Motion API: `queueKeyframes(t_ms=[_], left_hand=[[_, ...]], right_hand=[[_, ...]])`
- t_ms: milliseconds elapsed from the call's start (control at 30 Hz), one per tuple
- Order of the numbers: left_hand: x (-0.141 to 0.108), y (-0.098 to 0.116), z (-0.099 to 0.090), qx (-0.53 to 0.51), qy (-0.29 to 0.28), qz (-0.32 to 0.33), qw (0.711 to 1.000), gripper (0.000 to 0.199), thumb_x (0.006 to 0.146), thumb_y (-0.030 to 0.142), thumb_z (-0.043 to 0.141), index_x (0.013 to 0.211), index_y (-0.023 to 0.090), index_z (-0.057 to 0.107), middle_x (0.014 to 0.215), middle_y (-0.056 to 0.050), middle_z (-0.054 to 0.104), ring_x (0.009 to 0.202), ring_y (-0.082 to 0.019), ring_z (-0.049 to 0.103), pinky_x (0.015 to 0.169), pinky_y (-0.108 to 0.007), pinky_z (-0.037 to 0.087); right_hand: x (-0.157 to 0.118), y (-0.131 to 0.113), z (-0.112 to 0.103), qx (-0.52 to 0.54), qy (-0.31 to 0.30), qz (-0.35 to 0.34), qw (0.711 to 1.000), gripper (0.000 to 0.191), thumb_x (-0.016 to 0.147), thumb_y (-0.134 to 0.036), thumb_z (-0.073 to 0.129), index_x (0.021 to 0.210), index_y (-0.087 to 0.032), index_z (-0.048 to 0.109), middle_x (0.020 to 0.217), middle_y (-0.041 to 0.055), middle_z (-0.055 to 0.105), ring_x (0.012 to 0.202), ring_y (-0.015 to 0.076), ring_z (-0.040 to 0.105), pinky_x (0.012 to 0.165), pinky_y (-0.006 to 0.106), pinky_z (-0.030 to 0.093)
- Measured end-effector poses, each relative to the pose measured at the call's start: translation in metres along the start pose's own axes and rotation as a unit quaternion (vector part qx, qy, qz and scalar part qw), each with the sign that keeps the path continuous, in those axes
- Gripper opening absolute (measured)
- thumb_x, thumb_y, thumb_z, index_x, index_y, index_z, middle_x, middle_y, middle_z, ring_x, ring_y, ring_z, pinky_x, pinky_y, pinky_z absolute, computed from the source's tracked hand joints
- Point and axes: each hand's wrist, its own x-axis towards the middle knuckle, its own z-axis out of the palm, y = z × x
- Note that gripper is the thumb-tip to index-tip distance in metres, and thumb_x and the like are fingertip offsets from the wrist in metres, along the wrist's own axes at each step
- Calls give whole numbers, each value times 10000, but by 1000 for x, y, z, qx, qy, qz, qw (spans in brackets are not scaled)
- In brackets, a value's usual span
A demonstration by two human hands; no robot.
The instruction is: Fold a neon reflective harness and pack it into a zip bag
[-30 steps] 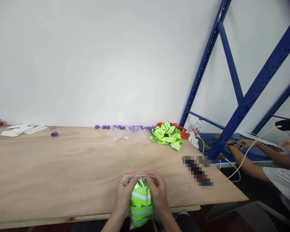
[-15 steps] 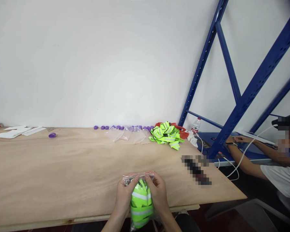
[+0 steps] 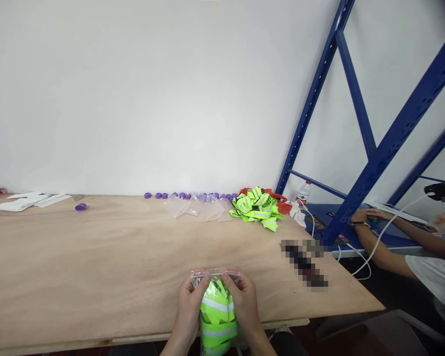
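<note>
A clear zip bag with a red strip (image 3: 215, 273) stands at the near edge of the wooden table (image 3: 96, 257), stuffed with a folded neon-green reflective vest (image 3: 218, 316). My left hand (image 3: 187, 307) grips the bag's left side and my right hand (image 3: 244, 306) grips its right side. The fingertips of both hands pinch near the bag's top edge.
At the table's far side lie a pile of neon-green vests (image 3: 257, 206), several empty clear bags (image 3: 196, 207) and a row of purple rolls (image 3: 185, 196). White papers (image 3: 25, 200) sit far left. A blue rack (image 3: 359, 128) and a seated person (image 3: 422, 252) are to the right.
Both hands and the bag have stayed in place, with only a slight camera shift. The person on the right has moved an arm a little.
</note>
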Motion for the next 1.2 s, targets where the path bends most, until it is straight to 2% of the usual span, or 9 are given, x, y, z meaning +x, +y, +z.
queueKeyframes(t_ms=[367, 433, 533, 667, 767, 833, 933, 1033, 1200], left_hand=[[-1, -9, -15, 14, 9, 4, 1000, 450, 597, 503, 888, 642, 162, 597, 612, -8, 645, 553, -141, 568, 542, -222, 439], [4, 3, -20, 47, -21, 4, 999, 450, 615, 501, 873, 601, 167, 572, 572, 4, 612, 527, -127, 527, 526, -213, 407], [15, 40, -24, 175, -77, 19, 981, 382, 649, 466, 851, 585, 165, 625, 614, -25, 644, 573, -144, 548, 541, -214, 401], [27, 111, -26, 363, -104, 99, 921, 283, 665, 433, 831, 603, 175, 732, 709, -80, 713, 678, -212, 618, 596, -248, 453], [30, 155, -33, 397, -24, 209, 893, 320, 712, 505, 780, 701, 186, 761, 762, -78, 723, 672, -214, 623, 557, -253, 476], [31, 170, -44, 409, 32, 299, 862, 312, 759, 511, 746, 778, 200, 761, 851, -76, 732, 736, -220, 644, 588, -258, 514], [34, 166, -71, 470, 51, 389, 791, 253, 836, 470, 687, 827, 223, 743, 943, -73, 735, 869, -237, 675, 727, -287, 558], [36, 140, -105, 551, 32, 435, 711, 209, 891, 408, 628, 811, 236, 716, 944, -74, 737, 881, -235, 698, 769, -288, 558], [16, 109, -144, 633, -61, 458, 621, 98, 898, 255, 597, 869, 264, 690, 988, -58, 737, 910, -210, 712, 772, -240, 566]], right_hand=[[-6, 14, -9, 10, -20, 54, 998, 483, 661, -619, 801, 796, -159, 744, 746, 90, 742, 690, 234, 669, 619, 304, 544], [-5, 15, -15, 7, -19, 52, 998, 491, 681, -635, 783, 817, -165, 750, 785, 94, 749, 747, 245, 682, 666, 309, 557], [0, 16, -26, 7, -11, 56, 998, 506, 692, -656, 769, 846, -174, 763, 893, 117, 766, 866, 277, 701, 759, 340, 575], [7, 22, -39, 3, 24, 93, 995, 602, 632, -738, 756, 842, -175, 774, 869, 139, 768, 823, 291, 716, 696, 362, 593], [10, 25, -45, 2, 19, 109, 994, 620, 605, -749, 767, 839, -175, 779, 865, 145, 766, 811, 287, 719, 686, 360, 598], [10, 27, -47, 3, 12, 113, 994, 603, 618, -738, 768, 845, -179, 780, 883, 144, 765, 824, 285, 720, 696, 356, 601], [10, 27, -48, 0, 18, 109, 994, 582, 616, -722, 780, 834, -183, 778, 875, 136, 760, 827, 285, 715, 697, 351, 599], [9, 27, -47, -6, 15, 104, 994, 542, 612, -694, 799, 798, -186, 769, 832, 115, 749, 801, 272, 708, 693, 333, 590], [5, 30, -41, 2, 50, 85, 995, 475, 646, -654, 797, 761, -195, 756, 775, 94, 728, 763, 255, 691, 693, 322, 580]])
